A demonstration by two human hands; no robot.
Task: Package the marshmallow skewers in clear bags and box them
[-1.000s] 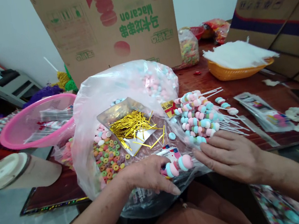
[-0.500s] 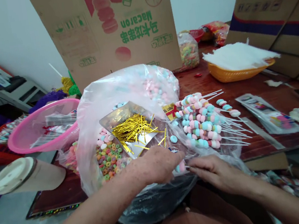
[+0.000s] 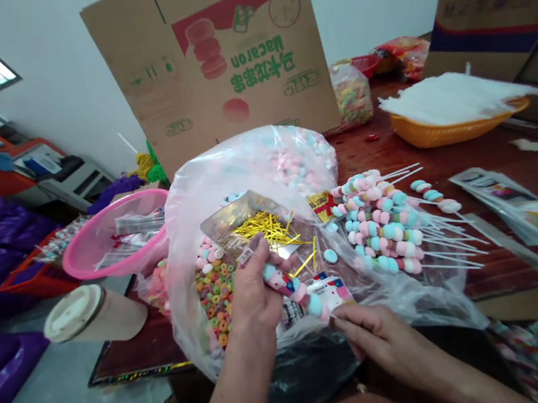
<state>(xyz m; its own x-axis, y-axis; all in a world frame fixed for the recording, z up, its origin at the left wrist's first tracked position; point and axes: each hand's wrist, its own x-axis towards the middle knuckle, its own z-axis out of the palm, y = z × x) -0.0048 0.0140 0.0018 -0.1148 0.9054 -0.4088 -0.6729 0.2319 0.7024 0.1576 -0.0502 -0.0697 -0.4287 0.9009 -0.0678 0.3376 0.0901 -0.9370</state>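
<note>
Cardboard box (image 3: pixel 226 53) upright at counter (image 3: pixel 494 154) rear. Large clear plastic bag (image 3: pixel 243 165) open before it, loose candy inside. Pink basket (image 3: pixel 104 246) left of bag. Pile of skewers (image 3: pixel 378 225) on bag's right side. Gold twist ties (image 3: pixel 267 225) in tray. Left hand (image 3: pixel 252 291) closed around candy skewer (image 3: pixel 289 286), held tilted over bag mouth. Right hand (image 3: pixel 375 337) pinching its lower, sleeved end.

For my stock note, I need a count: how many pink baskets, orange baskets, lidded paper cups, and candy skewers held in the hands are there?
Pink basket: 1
Orange basket: 1
Lidded paper cup: 1
Candy skewer, held by left hand and right hand: 1
Total: 4
</note>
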